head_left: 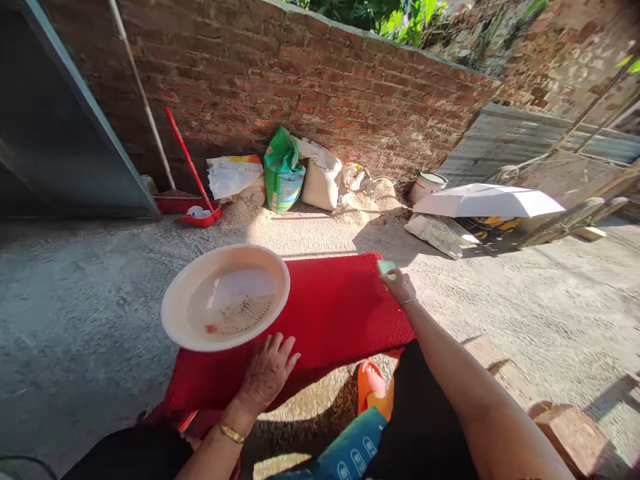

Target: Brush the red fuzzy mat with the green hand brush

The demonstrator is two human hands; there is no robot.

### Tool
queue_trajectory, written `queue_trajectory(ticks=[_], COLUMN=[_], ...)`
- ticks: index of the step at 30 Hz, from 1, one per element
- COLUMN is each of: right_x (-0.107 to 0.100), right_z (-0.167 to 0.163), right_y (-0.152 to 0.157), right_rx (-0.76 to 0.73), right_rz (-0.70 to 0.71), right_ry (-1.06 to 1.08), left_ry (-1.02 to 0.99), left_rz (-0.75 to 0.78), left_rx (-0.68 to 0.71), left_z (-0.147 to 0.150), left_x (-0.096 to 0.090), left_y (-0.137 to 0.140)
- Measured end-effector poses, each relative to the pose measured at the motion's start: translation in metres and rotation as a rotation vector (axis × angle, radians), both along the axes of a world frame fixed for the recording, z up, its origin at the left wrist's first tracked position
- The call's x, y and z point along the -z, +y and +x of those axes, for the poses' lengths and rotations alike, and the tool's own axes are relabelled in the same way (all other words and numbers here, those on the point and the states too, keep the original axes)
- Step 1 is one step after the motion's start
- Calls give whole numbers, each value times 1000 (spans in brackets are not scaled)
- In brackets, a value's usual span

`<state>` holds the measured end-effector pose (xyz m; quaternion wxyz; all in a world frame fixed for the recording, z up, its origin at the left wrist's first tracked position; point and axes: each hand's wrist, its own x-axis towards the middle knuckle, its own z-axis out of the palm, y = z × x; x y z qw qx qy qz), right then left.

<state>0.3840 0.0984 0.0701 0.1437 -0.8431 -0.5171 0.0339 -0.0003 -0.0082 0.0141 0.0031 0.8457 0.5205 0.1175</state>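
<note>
A red cloth (pixel 330 307), thick and wet-looking, lies spread over a low flat support in front of me. On its left part stands a pale plastic basin (pixel 180 300) with water and froth in it. My left hand (pixel 270 367) rests on the cloth's near edge, just below the basin's rim, fingers spread and holding nothing. At the cloth's far right corner, my right hand (pixel 400 285) grips a small pale green block (pixel 386 267). Whether the block is soap or a brush is too small to tell.
Along the brick wall (pixel 310 73) stand a green sack (pixel 283 170), a whitish sack (pixel 323 180) and a paint bucket (pixel 427 187). A red dustpan (pixel 213 215) lies left. An open pale umbrella (pixel 487 200) is at right. Bricks (pixel 575 437) lie near right.
</note>
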Motion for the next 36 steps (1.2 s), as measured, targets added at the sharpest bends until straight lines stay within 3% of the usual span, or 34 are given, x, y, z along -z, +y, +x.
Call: queue_trajectory(ticks=[5, 8, 11, 17, 20, 23, 30, 33, 36], right_x=[11, 17, 15, 1, -6, -9, 10, 15, 13], right_z=[-92, -105, -79, 6, 24, 11, -76, -65, -21], right_y=[3, 7, 12, 5, -1, -2, -21, -25, -27], right_rx=[-471, -586, -491, -37, 98, 30, -601, -559, -267], right_rz=[-97, -96, -126, -189, -171, -144, -88, -127, -189], right_ry=[64, 11, 1, 25, 16, 38, 31, -33, -24], left_ry=[50, 77, 86, 54, 77, 106, 96, 84, 81], left_rz=[175, 214, 230, 236, 234, 236, 298, 313, 293], left_rx=[63, 79, 87, 89, 89, 99, 117, 130, 125], left_z=[3, -1, -4, -1, 2, 4, 4, 5, 7], left_x=[23, 30, 34, 33, 28, 23, 21, 19, 17], left_y=[9, 13, 15, 15, 12, 11, 9, 9, 8])
